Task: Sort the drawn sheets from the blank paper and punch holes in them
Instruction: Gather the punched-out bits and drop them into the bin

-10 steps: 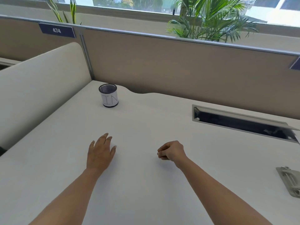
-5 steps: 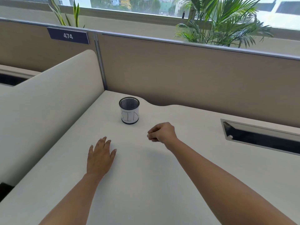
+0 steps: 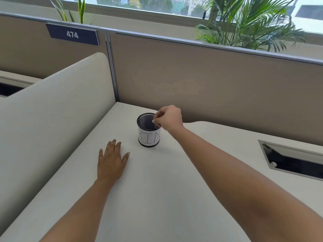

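Note:
A black mesh cup (image 3: 149, 137) wrapped in white paper marked "BIN" stands upright on the white desk (image 3: 157, 193), near the back. My right hand (image 3: 168, 117) hovers over the cup's right rim with its fingers curled and the fingertips pinched together above the opening. I cannot make out anything between those fingertips. My left hand (image 3: 111, 161) lies flat on the desk, palm down, to the front left of the cup and apart from it. No sheets of paper and no hole punch are in view.
A cream side divider (image 3: 52, 110) closes off the left of the desk and a tan partition (image 3: 192, 81) the back. An open cable tray (image 3: 293, 161) is sunk into the desk at the right. Plants stand behind the partition.
My right hand, fingers curled throughout, has travelled from the middle of the desk forward and left to above the cup's rim. My view has turned left. The left hand stays flat.

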A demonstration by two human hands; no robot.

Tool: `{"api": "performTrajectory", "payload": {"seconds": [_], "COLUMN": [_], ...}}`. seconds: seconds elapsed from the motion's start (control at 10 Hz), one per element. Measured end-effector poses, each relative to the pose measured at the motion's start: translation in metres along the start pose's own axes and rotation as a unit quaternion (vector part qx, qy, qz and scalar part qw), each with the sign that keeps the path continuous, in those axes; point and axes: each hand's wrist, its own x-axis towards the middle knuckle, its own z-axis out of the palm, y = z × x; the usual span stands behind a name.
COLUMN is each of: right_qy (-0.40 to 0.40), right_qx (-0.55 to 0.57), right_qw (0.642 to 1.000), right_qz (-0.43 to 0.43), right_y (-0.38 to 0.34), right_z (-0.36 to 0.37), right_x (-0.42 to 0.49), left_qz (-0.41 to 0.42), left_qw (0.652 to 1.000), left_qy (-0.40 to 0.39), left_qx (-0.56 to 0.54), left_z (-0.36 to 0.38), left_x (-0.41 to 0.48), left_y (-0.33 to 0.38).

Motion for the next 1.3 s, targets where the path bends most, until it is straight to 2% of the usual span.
{"api": "performTrajectory", "payload": {"seconds": [0.2, 0.4, 0.5, 0.7, 0.9, 1.0, 1.2, 1.3], "right_qy": [-0.017, -0.052, -0.064, -0.045, -0.098, -0.083, -0.028, -0.08], "right_qx": [-0.06, -0.093, -0.122, -0.104, -0.115, -0.109, -0.126, -0.129], "right_qw": [0.998, 0.994, 0.99, 0.993, 0.988, 0.991, 0.991, 0.988], "right_qz": [-0.019, 0.019, -0.001, -0.015, 0.002, 0.012, -0.026, -0.003], "right_y": [-0.005, -0.004, -0.002, -0.004, -0.007, -0.008, -0.012, -0.014], "right_z": [0.012, 0.023, 0.023, 0.022, 0.025, 0.026, 0.022, 0.022], "right_x": [0.017, 0.027, 0.028, 0.031, 0.033, 0.037, 0.034, 0.033], "left_qz": [-0.016, -0.018, -0.018, -0.016, -0.015, -0.014, -0.014, -0.014], "left_qw": [1.0, 1.0, 1.0, 1.0, 1.0, 1.0, 1.0, 1.0], "left_qy": [-0.018, -0.001, 0.008, 0.009, 0.011, 0.009, 0.014, 0.014], "left_qx": [0.001, -0.005, -0.004, 0.004, 0.008, 0.012, 0.01, 0.009], "left_z": [0.011, 0.021, 0.022, 0.022, 0.021, 0.022, 0.022, 0.022], "left_x": [0.01, 0.009, 0.01, 0.01, 0.01, 0.009, 0.009, 0.009], "left_y": [-0.009, -0.012, -0.013, -0.011, -0.011, -0.011, -0.011, -0.011]}}
